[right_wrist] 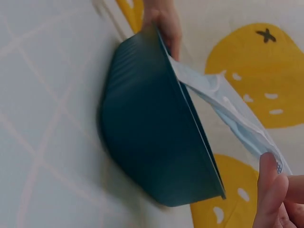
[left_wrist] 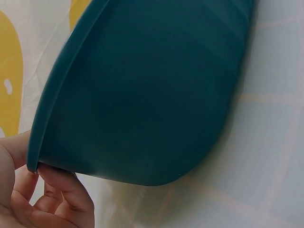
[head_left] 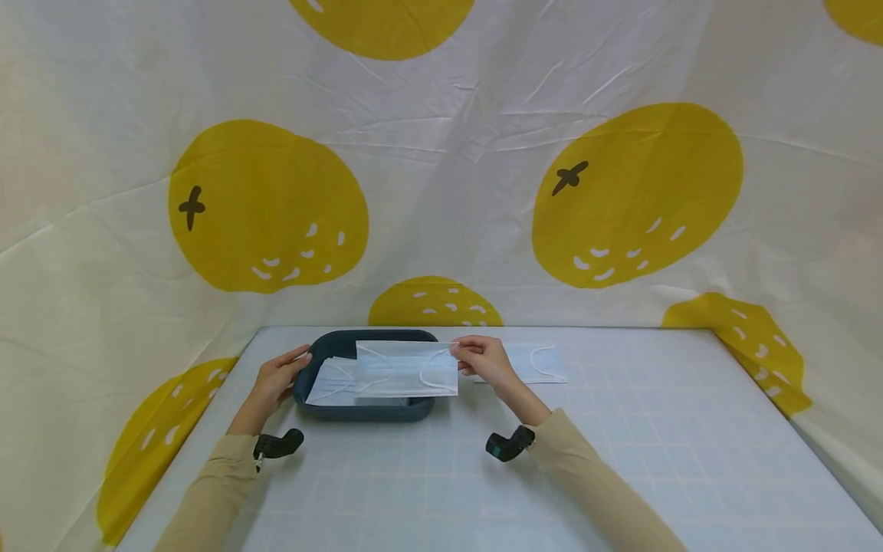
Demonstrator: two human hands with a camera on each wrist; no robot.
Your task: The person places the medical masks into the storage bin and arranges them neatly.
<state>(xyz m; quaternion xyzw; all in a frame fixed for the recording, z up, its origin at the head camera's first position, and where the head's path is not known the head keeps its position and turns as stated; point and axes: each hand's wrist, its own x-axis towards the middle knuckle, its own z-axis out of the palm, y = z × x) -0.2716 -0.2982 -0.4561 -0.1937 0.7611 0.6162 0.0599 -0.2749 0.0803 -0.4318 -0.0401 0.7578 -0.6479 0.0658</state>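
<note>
A dark teal basin stands toward the back left of the table. My left hand grips its left rim, and the left wrist view shows the fingers curled under that rim. With fingertips and thumb, my right hand pinches the right end of a pale blue face mask, which spans the basin's opening with its ear loops showing. Inside the basin lies another face mask, partly covered by the held one. On the table behind the right hand is a further mask, its left part hidden.
The table has a pale cover with a faint grid. Behind it hangs a white cloth printed with yellow fruit, which also drapes down at both sides. A black wrist camera sits on the right wrist, another on the left.
</note>
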